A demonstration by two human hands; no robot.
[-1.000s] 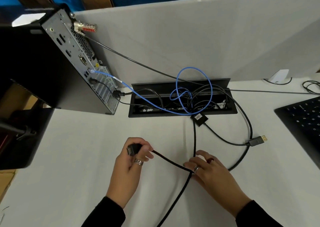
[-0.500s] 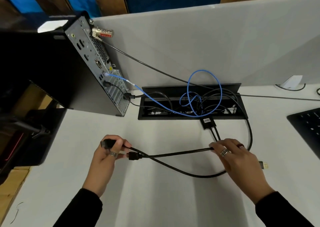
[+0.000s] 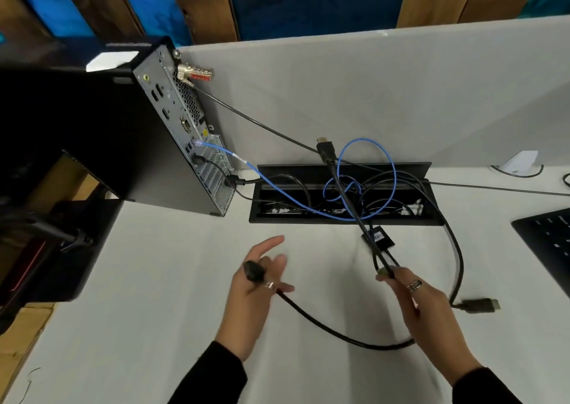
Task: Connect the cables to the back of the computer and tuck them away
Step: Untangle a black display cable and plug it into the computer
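Note:
A black small-form computer [image 3: 154, 157] stands at the left with its rear port panel [image 3: 182, 123] facing me. A blue network cable [image 3: 271, 184] and two black cables are plugged into it. My left hand [image 3: 256, 289] holds a black plug [image 3: 253, 271] against the palm, with the index finger straight; its cable [image 3: 324, 326] loops across the table. My right hand [image 3: 416, 305] pinches a second black cable, whose plug [image 3: 326, 151] sticks up in the air above the cable box [image 3: 342, 220]. A third plug [image 3: 478, 305] lies on the table at the right.
The open desk cable box holds tangled black and blue cables. A security lock [image 3: 196, 73] with a grey wire hangs off the computer's top rear. A black keyboard [image 3: 549, 243] sits at the right edge. A grey divider panel [image 3: 370, 95] runs behind the desk. A monitor base [image 3: 46, 249] stands left.
The right hand has lifted its cable, so that plug now swings up above the cable box. The left hand has shifted right and straightened its index finger. The head has tilted up.

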